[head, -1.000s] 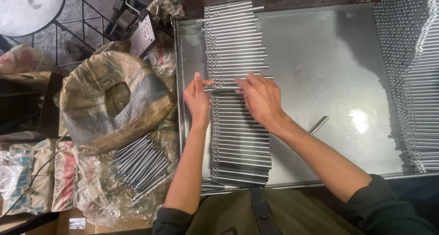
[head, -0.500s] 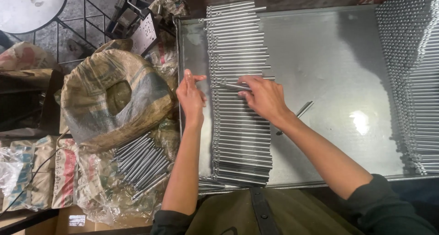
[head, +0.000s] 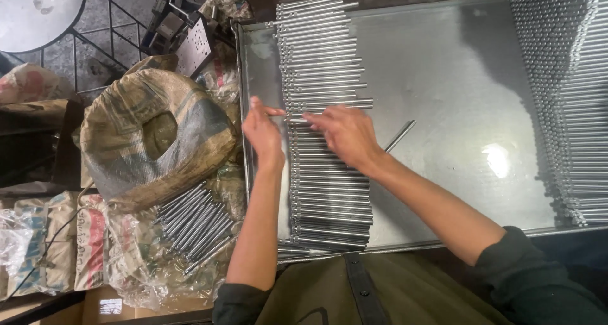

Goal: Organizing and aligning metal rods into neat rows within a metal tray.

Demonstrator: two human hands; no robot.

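So the rod [head: 297, 118] in play is a thin steel one lying crosswise at the top of the long row of rods [head: 329, 186]; the left hand [head: 263, 134] sits at its left end with thumb and fingers pinched loosely round the tip, so that grip is grasping the rod's end; the right hand [head: 345, 134] lies flat over the row just right of it, fingers spread and pressing down, holding nothing as far as I can tell.

What's changed: a second ago both hands were tight together on top of the row, and now the left one has slid out to the row's left edge while the right has drifted down and right; the loose rod [head: 400, 135] lying at an angle just past the right hand's knuckles showed up half a second ago and has rolled a bit further out; I'd say that means one more rod is being squared up against the stack's end.

Further out from the hands: the metal tray [head: 443, 65] carrying it all, a big stack of rods [head: 570, 97] far right, and left of the left hand a wrapped coil [head: 158, 135] with a bundle of rods [head: 196, 217] below it.
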